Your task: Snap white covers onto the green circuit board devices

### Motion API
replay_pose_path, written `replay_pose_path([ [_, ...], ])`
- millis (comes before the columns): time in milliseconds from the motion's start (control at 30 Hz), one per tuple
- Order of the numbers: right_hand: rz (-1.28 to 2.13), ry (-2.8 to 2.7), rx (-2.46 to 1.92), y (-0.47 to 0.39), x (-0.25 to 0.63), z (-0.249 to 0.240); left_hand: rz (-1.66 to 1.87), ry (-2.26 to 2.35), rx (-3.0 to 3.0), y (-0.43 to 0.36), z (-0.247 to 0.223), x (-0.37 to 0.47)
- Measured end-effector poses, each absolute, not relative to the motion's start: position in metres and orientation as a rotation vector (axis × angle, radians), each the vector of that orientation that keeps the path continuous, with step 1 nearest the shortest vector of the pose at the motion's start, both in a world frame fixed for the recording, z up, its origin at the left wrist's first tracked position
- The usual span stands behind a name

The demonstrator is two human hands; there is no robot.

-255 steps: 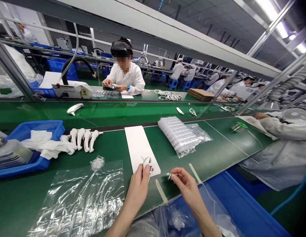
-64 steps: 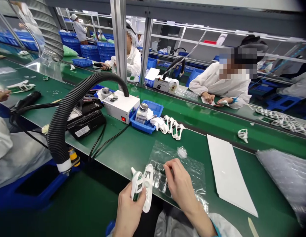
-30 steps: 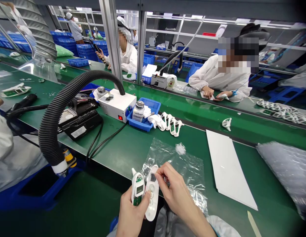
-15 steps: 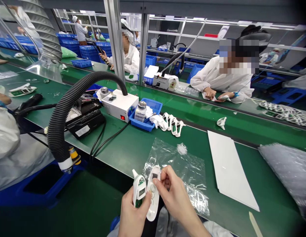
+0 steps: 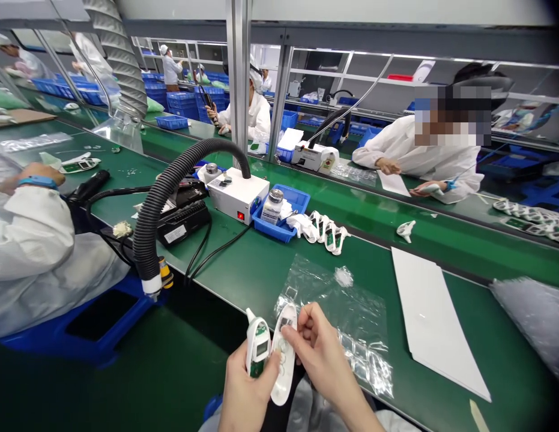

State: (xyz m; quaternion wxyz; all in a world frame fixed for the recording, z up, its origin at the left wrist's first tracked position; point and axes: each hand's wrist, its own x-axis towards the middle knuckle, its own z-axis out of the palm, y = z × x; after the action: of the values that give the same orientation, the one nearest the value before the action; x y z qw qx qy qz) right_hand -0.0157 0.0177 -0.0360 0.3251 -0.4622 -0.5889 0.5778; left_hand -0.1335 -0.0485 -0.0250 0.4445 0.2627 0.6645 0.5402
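A white thermometer-like body (image 5: 260,347) with a small display and green circuit board is held upright in my left hand (image 5: 248,384). Its fingers are closed round it, and the thumb also touches a long white cover (image 5: 284,366). My right hand (image 5: 322,351) pinches the upper part of that cover, thumb on a dark little window on its inner side. Both pieces are side by side over the table's front edge. Behind my hands lies a clear plastic sheet (image 5: 326,294) with a small crumpled clear piece (image 5: 343,276) on it.
White paper sheets (image 5: 435,318) lie to the right, bubble wrap (image 5: 531,318) beyond. A black hose (image 5: 148,222) arches at left beside a white box (image 5: 238,193). A blue tray (image 5: 301,198) and white frames (image 5: 328,231) stand behind. A person's sleeve (image 5: 31,240) is at far left.
The view has shifted, so the surroundings appear further right and slightly lower. Both hands keep their hold on the two white pieces. The co-worker at back right has moved a hand on the paper.
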Motion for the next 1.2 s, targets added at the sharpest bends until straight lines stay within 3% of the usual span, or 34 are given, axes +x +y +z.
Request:
replay_pose_path([
  [400,1.438,-1.541,-1.241,0.013,-0.015,-0.034,1.35,1.676,0.73,-0.053,-0.032,-0.13],
  [733,1.768,-1.247,-1.142,-0.007,-0.047,-0.057,1.486,1.569,0.469,-0.056,-0.048,-0.143],
  [1067,2.386,-1.024,-0.915,-0.006,-0.23,-0.085,1.915,1.384,-0.18,-0.07,-0.073,-0.289],
  [1200,2.449,-1.0,-0.936,-0.006,-0.263,-0.092,1.963,1.439,-0.269,-0.072,-0.083,-0.308],
])
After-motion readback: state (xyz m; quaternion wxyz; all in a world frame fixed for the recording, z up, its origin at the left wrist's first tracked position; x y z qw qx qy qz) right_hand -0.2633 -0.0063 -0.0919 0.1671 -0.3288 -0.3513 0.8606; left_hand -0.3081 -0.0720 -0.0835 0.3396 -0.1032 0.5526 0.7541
